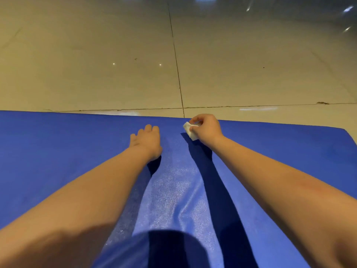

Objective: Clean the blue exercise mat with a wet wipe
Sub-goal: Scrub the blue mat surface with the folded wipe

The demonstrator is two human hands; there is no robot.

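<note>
At the bottom centre of the frame a rounded dark shadow falls on the blue textured foam exercise mat (58, 151), which fills the whole lower half of the picture from the left edge to a corner at the right edge. Two bare forearms reach up from the lower corners over the mat, each casting a long dark shadow on it. Between them a paler, shiny streak runs up the middle of the mat. Just left of centre, the left hand (146, 140) lies palm down on the mat, its fingers stretched forward, relaxed and close together, holding nothing. Just right of centre and a little higher, the right hand (207, 128) has its fingers and thumb curled and pinching a small folded white wet wipe (190, 130). The wipe sticks out on the hand's left side, low over the mat near its far edge; whether it touches the surface cannot be told. Above that edge, the upper half of the frame shows a glossy beige tiled floor (96, 55) with dark grout lines and bright light reflections at the upper right.
</note>
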